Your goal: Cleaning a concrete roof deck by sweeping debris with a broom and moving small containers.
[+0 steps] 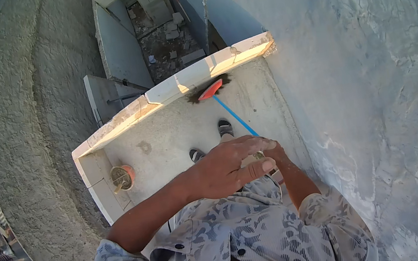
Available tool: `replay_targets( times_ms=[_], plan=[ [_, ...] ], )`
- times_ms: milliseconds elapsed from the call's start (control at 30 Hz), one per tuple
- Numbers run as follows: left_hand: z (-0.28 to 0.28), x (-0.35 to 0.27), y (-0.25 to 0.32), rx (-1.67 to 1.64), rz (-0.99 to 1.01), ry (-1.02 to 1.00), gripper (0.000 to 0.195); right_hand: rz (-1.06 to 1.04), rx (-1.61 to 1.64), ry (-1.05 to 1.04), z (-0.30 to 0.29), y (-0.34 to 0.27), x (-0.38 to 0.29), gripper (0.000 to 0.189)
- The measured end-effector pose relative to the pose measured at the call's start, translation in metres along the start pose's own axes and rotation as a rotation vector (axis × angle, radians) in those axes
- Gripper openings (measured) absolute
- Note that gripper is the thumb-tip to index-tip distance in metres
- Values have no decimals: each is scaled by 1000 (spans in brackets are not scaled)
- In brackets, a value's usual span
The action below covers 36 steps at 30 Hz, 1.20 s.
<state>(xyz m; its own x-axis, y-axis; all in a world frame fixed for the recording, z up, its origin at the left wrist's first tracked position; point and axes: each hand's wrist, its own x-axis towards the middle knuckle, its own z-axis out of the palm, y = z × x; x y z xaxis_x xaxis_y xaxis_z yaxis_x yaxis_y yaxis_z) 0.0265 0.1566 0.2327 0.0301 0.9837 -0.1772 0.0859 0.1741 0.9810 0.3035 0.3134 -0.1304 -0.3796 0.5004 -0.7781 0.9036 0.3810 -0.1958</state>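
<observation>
A broom with a red head and a thin blue handle stands on the concrete floor by a low block wall. Its handle slants up to my right hand, which is wrapped around it and partly hidden. Across the front reaches my left hand, its thumb and fingers spread apart. The left fingertips overlap the right hand in view; whether they touch it I cannot tell. Dark loose dirt lies around the broom head, against the wall's foot.
The low block wall borders the floor ahead and at left. An orange bucket holding mortar and a handled tool stands in the left corner. A plastered wall rises at right. Beyond the parapet, a lower room holds block rubble.
</observation>
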Motion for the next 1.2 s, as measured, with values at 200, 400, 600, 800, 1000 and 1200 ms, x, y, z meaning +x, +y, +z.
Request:
replay_targets(
  times_ms=[200, 400, 600, 800, 1000, 1200],
  plan=[
    [31, 52, 102, -364, 288, -452, 83, 24, -158, 18, -89, -42, -75, 36],
    [29, 76, 140, -546, 280, -664, 104, 184, -182, 138, -109, 35, -56, 33],
    [33, 102, 147, -494, 249, -650, 102, 202, -65, 194, -101, 16, 49, 31],
    [28, 100, 115, -441, 394, -419, 90, 61, -74, 105, -137, 35, 23, 29],
    [-17, 49, 5, 196, -72, 136, 70, 191, -104, 152, -120, 76, -27, 28],
    [20, -82, -180, 394, -875, 360, 56, 14, -4, -9, -34, 4, 24, 28]
  ],
)
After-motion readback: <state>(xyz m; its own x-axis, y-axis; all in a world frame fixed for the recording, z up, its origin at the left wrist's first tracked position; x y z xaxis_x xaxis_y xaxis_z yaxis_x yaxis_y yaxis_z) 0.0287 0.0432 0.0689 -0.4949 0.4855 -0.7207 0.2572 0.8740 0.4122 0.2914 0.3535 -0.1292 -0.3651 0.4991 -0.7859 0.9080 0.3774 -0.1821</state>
